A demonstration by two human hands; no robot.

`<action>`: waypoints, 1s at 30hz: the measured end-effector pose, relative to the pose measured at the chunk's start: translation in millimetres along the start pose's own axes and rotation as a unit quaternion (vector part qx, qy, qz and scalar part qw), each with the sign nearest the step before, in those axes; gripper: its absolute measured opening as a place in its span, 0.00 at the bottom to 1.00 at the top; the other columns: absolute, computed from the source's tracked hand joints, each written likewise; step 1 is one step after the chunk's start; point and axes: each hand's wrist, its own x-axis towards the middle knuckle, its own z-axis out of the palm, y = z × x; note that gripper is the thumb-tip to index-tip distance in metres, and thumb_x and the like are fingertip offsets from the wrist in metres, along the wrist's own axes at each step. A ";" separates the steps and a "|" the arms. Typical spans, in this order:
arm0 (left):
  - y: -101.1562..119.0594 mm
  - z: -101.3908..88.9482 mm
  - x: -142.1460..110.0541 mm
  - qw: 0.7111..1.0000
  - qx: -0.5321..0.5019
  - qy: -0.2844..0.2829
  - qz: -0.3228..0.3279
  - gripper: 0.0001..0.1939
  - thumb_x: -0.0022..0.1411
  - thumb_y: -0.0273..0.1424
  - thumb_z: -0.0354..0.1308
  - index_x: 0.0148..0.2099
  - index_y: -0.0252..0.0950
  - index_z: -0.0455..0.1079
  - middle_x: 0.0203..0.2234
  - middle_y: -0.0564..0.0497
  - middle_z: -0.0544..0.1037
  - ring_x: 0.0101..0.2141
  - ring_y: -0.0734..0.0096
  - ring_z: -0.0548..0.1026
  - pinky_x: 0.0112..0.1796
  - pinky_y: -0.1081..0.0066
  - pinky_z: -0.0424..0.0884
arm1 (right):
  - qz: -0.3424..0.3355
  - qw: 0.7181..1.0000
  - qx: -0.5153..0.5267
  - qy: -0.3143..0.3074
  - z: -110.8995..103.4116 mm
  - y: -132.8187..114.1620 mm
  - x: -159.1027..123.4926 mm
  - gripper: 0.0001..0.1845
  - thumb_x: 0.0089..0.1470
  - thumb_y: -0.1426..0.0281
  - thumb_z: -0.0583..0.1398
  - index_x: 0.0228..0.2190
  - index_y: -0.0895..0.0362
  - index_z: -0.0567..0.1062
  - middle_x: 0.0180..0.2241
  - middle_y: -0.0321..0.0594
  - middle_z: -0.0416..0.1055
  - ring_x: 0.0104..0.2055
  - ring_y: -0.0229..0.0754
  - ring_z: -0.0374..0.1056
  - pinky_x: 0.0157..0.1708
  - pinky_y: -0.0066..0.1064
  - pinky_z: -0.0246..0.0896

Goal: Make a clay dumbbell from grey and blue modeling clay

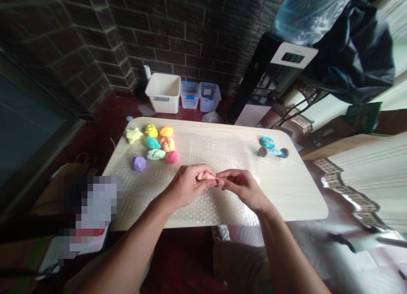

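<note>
Over the near middle of the table, my left hand is closed around a salmon-pink lump of modelling clay, part of which shows between thumb and fingers. My right hand meets it from the other side, thumb and forefinger pinched at the clay's right end. How much clay lies inside the fingers is hidden. Beneath both hands lies a sheet of bubble wrap. Left of them sit several soft lumps, among them a pink one, a purple one, a teal one and a yellow one.
On the table's right side are a blue round piece with an orange mark and a small dumbbell-shaped object. Beyond the far edge stand a white bin, clear tubs and a water dispenser. Boxes flank the table.
</note>
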 end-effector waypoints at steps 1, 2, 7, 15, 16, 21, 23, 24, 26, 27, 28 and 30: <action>0.9 0.1 -0.1 1.000 -0.001 -0.001 0.003 0.04 0.68 0.30 0.65 0.39 0.36 0.80 0.25 0.54 0.80 0.27 0.72 0.76 0.29 0.74 0.68 | 0.006 1.000 -0.013 -0.013 -0.8 -0.7 -0.8 0.16 0.56 0.57 0.74 0.40 0.55 0.89 0.34 0.42 0.86 0.36 0.40 0.77 0.41 0.32 0.71; 1.9 0.1 -0.2 1.000 -0.002 -0.004 0.007 0.03 0.67 0.29 0.65 0.39 0.36 0.80 0.25 0.54 0.80 0.28 0.72 0.77 0.30 0.74 0.68 | 0.012 0.999 -0.027 -0.026 -1.8 -1.3 -1.6 0.17 0.58 0.56 0.73 0.40 0.56 0.89 0.34 0.43 0.85 0.37 0.41 0.77 0.42 0.32 0.71; 5.3 -0.3 -1.0 1.000 0.005 -0.023 0.019 0.03 0.68 0.28 0.64 0.41 0.37 0.80 0.31 0.52 0.84 0.33 0.70 0.80 0.34 0.74 0.71 | 0.009 0.998 -0.047 -0.026 -4.8 -1.0 -3.3 0.18 0.56 0.55 0.74 0.36 0.58 0.90 0.33 0.44 0.86 0.34 0.42 0.77 0.40 0.33 0.71; -1.6 -2.5 -1.3 0.999 0.021 -0.024 -0.018 0.11 0.67 0.39 0.67 0.44 0.36 0.81 0.25 0.53 0.80 0.26 0.70 0.74 0.26 0.73 0.65 | -0.014 0.999 -0.041 -0.031 -1.8 5.6 -0.7 0.17 0.57 0.57 0.74 0.42 0.55 0.89 0.36 0.45 0.86 0.40 0.47 0.80 0.46 0.38 0.73; -1.5 -2.8 -1.2 0.999 0.023 -0.022 -0.021 0.11 0.67 0.38 0.67 0.44 0.36 0.81 0.25 0.53 0.80 0.26 0.71 0.73 0.26 0.73 0.64 | -0.012 0.998 -0.046 -0.034 -1.9 5.6 -0.8 0.18 0.57 0.57 0.74 0.43 0.56 0.89 0.37 0.45 0.86 0.41 0.47 0.79 0.47 0.39 0.73; 4.9 -2.4 -2.0 0.999 0.005 -0.026 -0.028 0.07 0.67 0.33 0.65 0.42 0.34 0.80 0.24 0.54 0.79 0.25 0.73 0.72 0.26 0.75 0.64 | 0.003 0.996 -0.079 -0.045 -3.2 -3.2 -5.2 0.20 0.62 0.54 0.70 0.41 0.58 0.88 0.33 0.41 0.82 0.36 0.41 0.74 0.38 0.31 0.68; 7.7 -1.1 -3.4 0.999 0.017 -0.042 -0.019 0.05 0.66 0.31 0.65 0.41 0.35 0.81 0.25 0.53 0.81 0.27 0.71 0.75 0.28 0.74 0.67 | 0.027 0.993 -0.088 -0.074 -4.2 -6.6 -8.5 0.23 0.64 0.51 0.67 0.38 0.60 0.87 0.24 0.36 0.74 0.26 0.35 0.65 0.26 0.27 0.58; 8.6 -0.4 -4.1 0.998 0.026 -0.049 -0.016 0.04 0.66 0.29 0.65 0.41 0.36 0.81 0.27 0.52 0.82 0.28 0.71 0.77 0.30 0.73 0.68 | 0.042 0.990 -0.092 -0.095 -4.9 -7.1 -10.1 0.25 0.65 0.51 0.66 0.38 0.61 0.87 0.21 0.33 0.69 0.22 0.33 0.59 0.22 0.26 0.52; 9.1 0.8 -5.1 0.997 0.037 -0.061 -0.010 0.05 0.66 0.26 0.63 0.40 0.37 0.81 0.30 0.52 0.85 0.30 0.70 0.80 0.32 0.73 0.70 | 0.065 0.985 -0.098 -0.128 -6.5 -5.7 -12.3 0.26 0.65 0.50 0.66 0.39 0.62 0.86 0.17 0.29 0.63 0.18 0.31 0.53 0.18 0.26 0.44; 8.7 1.1 -5.4 0.997 0.041 -0.063 -0.005 0.05 0.66 0.25 0.63 0.41 0.37 0.81 0.31 0.52 0.86 0.31 0.70 0.80 0.33 0.73 0.71 | 0.072 0.984 -0.098 -0.130 -7.3 -4.2 -12.8 0.26 0.64 0.50 0.66 0.39 0.62 0.86 0.16 0.28 0.62 0.17 0.30 0.52 0.18 0.26 0.43; 8.1 1.0 -5.6 0.997 0.047 -0.061 -0.001 0.06 0.66 0.25 0.63 0.41 0.37 0.81 0.32 0.52 0.86 0.31 0.70 0.80 0.33 0.73 0.71 | 0.072 0.985 -0.099 -0.123 -7.9 -2.3 -12.9 0.25 0.64 0.50 0.67 0.39 0.62 0.86 0.16 0.28 0.63 0.17 0.30 0.52 0.18 0.26 0.45; 7.1 -0.2 -6.2 0.997 0.060 -0.051 0.004 0.06 0.66 0.26 0.64 0.43 0.38 0.82 0.33 0.52 0.86 0.33 0.70 0.80 0.33 0.73 0.70 | 0.053 0.989 -0.104 -0.090 -8.3 1.3 -11.6 0.23 0.61 0.52 0.70 0.37 0.61 0.86 0.19 0.33 0.71 0.19 0.32 0.59 0.20 0.26 0.53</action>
